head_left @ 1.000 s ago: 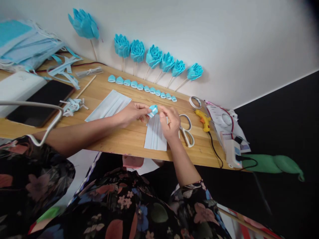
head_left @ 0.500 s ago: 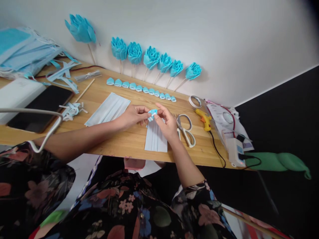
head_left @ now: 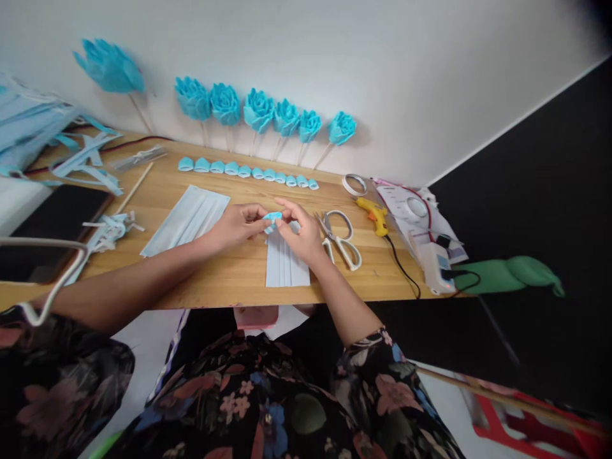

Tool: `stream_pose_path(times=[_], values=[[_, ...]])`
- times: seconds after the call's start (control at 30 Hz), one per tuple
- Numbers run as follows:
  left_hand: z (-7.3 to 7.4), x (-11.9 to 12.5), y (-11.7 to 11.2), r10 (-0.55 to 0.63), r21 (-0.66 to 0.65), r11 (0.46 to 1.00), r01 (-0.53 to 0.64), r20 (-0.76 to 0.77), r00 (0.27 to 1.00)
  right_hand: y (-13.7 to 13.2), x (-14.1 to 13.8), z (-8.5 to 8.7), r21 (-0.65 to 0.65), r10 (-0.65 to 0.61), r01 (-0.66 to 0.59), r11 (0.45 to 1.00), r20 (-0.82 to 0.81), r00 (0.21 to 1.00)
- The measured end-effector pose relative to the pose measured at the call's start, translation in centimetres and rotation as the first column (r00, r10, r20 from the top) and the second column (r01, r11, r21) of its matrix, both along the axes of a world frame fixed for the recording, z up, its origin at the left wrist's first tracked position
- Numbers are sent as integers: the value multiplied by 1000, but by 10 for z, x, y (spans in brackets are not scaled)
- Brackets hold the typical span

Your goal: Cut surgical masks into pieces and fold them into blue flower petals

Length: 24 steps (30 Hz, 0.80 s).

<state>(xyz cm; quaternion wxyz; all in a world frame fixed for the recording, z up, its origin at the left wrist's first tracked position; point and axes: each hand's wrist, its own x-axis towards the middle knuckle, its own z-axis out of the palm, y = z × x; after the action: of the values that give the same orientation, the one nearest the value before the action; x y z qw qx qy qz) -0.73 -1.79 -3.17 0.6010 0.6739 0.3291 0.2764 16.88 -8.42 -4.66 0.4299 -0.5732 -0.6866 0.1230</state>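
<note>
My left hand and my right hand meet over the wooden table, both pinching a small folded blue piece between their fingertips. Under my right hand lies a pleated white mask piece. Another white mask lies flat just left of my left hand. Behind the hands runs a row of small blue folded petals. Several blue flowers on sticks lean against the wall.
White-handled scissors lie right of my right hand. Beyond them are a yellow glue gun, a tape roll and a power strip. A dark phone, cut strips and scraps sit left.
The view has shifted, so everything sits further left in the frame. Both hands keep pinching the small blue piece, with the right fingers working it slightly.
</note>
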Motion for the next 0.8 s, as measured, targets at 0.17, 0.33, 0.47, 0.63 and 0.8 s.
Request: stream_pose_path(times=[0.17, 0.33, 0.47, 0.63, 0.8], values=[[-4, -3, 6, 44, 30, 999, -43, -38, 998, 3, 29, 9, 80, -180, 185, 979, -68, 981], [-10, -4, 9, 9, 10, 1000, -8, -115, 993, -27, 81, 32, 34, -388, 386, 922, 64, 920], [-13, -7, 16, -8, 192, 980, 57, -246, 969, -66, 90, 31, -129, -376, 476, 870, 451, 809], [-6, -9, 21, 169, 655, 755, 30, -238, 956, -87, 66, 11, -118, -341, 542, 832, 663, 667], [20, 4, 10, 37, 734, 628, 259, -361, 932, -84, 77, 12, -162, -457, 600, 784, 503, 733]])
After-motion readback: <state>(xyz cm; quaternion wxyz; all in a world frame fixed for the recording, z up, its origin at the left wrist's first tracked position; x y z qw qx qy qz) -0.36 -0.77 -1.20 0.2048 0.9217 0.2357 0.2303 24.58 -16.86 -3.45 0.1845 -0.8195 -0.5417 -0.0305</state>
